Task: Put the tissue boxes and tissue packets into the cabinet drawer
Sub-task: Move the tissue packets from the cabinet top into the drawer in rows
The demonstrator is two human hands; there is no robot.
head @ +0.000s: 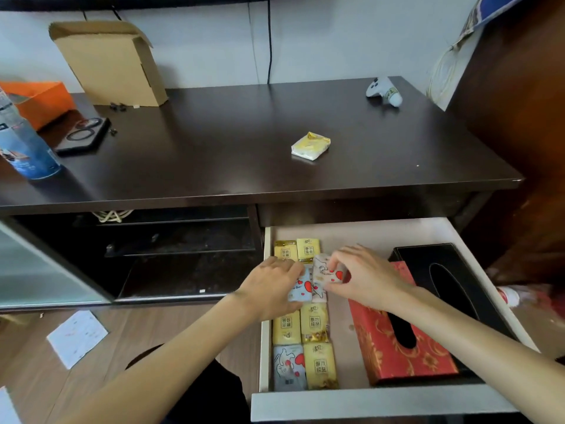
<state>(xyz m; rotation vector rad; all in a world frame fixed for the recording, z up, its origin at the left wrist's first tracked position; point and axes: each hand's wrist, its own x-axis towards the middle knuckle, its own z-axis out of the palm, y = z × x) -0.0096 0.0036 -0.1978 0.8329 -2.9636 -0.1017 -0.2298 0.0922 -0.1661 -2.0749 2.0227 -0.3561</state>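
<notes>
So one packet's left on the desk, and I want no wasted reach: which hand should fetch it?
Probably the right hand. The yellow packet lies up and slightly left of it, nearer than to the left hand. Both are busy with packets in the drawer.

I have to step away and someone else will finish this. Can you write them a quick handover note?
Left hand holds a blue heart-print packet in the drawer; right hand holds a pink heart-print packet beside it.
Done: red tissue box and black tissue box lie in the drawer, with two columns of packets on its left side.
Left: seat these two packets, then fetch the yellow packet from the cabinet top and close the drawer.
</notes>
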